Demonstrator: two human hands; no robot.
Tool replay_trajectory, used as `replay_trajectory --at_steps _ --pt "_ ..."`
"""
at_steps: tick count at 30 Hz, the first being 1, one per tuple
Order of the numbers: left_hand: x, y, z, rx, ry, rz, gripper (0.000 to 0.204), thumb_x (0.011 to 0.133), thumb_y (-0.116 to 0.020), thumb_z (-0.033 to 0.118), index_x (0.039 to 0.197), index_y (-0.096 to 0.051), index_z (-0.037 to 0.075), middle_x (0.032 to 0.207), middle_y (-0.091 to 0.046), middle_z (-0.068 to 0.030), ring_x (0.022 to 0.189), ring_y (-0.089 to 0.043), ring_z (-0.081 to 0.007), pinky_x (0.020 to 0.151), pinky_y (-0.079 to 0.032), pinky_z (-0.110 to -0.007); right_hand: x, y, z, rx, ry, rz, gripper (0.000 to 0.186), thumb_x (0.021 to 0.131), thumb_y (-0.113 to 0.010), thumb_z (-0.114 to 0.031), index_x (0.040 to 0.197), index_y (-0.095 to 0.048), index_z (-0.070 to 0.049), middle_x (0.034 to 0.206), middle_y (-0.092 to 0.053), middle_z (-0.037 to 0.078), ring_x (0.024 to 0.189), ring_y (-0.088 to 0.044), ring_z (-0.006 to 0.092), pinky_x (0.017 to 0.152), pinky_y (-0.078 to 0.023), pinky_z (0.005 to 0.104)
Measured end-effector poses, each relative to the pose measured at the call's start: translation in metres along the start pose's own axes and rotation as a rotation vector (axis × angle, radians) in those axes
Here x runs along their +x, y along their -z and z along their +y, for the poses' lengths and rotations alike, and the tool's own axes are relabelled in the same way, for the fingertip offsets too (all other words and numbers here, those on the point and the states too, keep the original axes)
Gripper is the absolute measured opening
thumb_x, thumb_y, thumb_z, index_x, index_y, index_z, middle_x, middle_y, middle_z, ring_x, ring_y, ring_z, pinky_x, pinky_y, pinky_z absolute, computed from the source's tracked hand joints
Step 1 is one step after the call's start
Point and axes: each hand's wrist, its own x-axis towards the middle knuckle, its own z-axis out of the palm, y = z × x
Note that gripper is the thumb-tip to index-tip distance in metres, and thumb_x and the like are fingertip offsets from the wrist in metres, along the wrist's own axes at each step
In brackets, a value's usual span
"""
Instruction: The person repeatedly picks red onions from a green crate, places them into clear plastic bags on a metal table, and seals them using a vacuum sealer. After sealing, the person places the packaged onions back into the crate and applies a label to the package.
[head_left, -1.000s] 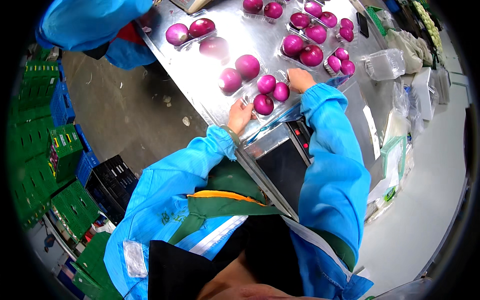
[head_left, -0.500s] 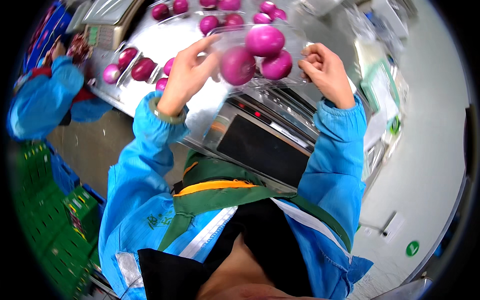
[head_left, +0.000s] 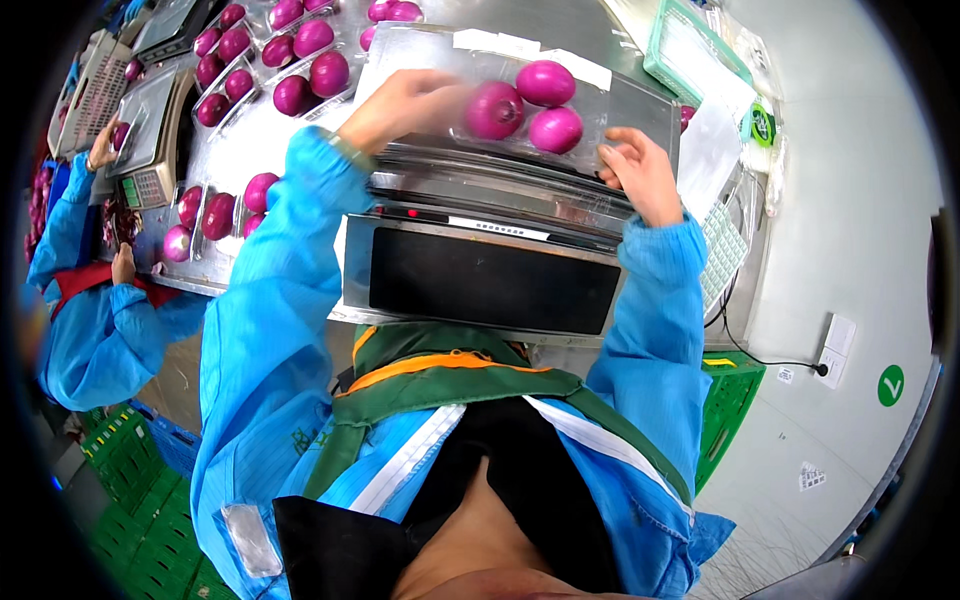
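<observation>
A clear plastic tray (head_left: pixel 575 92) with three red onions (head_left: pixel 495 110) rests on the metal top of a film-wrapping machine (head_left: pixel 430 165). My left hand (head_left: pixel 400 108) is at the tray's left side, its fingers stretched toward the onions and smeared by motion. Whether it touches the tray is not clear. My right hand (head_left: pixel 643 172) hovers by the tray's right edge with fingers loosely bent and apart, and nothing shows in them. Nearest me lies the machine's black plate (head_left: pixel 490 280), with a small red light on the strip behind it.
Several trays of red onions (head_left: pixel 293 95) stand on the metal table at left. A scale (head_left: pixel 150 185) is near a co-worker's hand (head_left: pixel 104 145) holding an onion. Green crates (head_left: pixel 135 465) are at lower left, another crate (head_left: pixel 728 400) at right. A teal basket (head_left: pixel 690 50) holds papers.
The onion tray, held up between both hands before, is now down on the machine's top. My left hand has shifted off its left edge, and my right fingers have loosened. The view has turned.
</observation>
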Motion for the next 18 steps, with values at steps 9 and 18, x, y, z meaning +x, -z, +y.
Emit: replay_trajectory --at_steps 9,18 --pt "-0.093 -0.014 -0.026 0.592 0.025 0.283 0.030 0.082 -0.072 0.015 0.105 -0.059 -0.001 0.083 -0.069 -0.0127 0.074 -0.066 -0.0194 0.065 -0.051 -0.029 -0.061 -0.020 0.038 -0.259 -0.008 0.191 0.025 0.081 -0.072 -0.019 0.094 -0.061 -0.001 0.075 -0.068 0.012 0.065 -0.064 0.0239 0.060 -0.049 0.0347" --pt "-0.172 -0.002 0.011 -0.627 0.484 0.029 0.058 0.085 -0.070 0.011 0.136 -0.045 0.000 0.076 -0.060 -0.0009 0.062 -0.053 -0.0078 0.056 -0.040 -0.022 -0.109 0.016 -0.007 1.287 -0.218 -0.180 0.011 0.090 -0.051 -0.012 0.097 -0.055 -0.003 0.064 -0.041 -0.003 0.059 -0.038 0.0082 0.060 -0.034 0.0258"
